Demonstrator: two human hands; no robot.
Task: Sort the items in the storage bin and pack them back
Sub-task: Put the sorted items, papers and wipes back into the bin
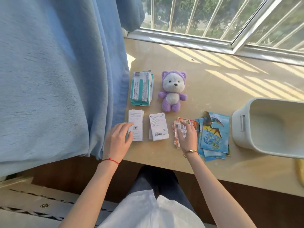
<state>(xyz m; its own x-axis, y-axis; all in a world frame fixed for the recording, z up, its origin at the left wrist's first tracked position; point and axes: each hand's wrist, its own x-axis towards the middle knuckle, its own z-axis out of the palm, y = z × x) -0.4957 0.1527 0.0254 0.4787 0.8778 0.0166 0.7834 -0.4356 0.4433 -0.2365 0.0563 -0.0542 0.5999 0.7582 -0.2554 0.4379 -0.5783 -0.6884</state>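
The sorting looks nearly finished, and the packing has not begun. The white storage bin (269,127) at the right edge of the frame lies tipped toward the camera, and the part of its inside that shows is bare. The items are laid out in groups on the beige counter (213,76) in the middle of the frame. A teal and white soft pack (142,88) sits at upper left of the group, and a purple plush bear (172,91) lies just to its right. Below them come two stacks of white paper packets (135,125) and (158,126). Right of those are a pile of orange sachets (185,124) and, overlapping it, a fan of blue dinosaur packets (213,134).

The left hand (117,140) rests with loosely spread fingers against the left edge of the leftmost white stack, its index finger lying on top; it is touching rather than gripping. The right hand (187,137) lies flat on the orange sachets with fingers straight and slightly apart, pressing them down, so the pile is under the palm and fingertips, not pinched.

What remains, by my judgement, is squaring these last piles, setting the bin upright and loading each group back in.
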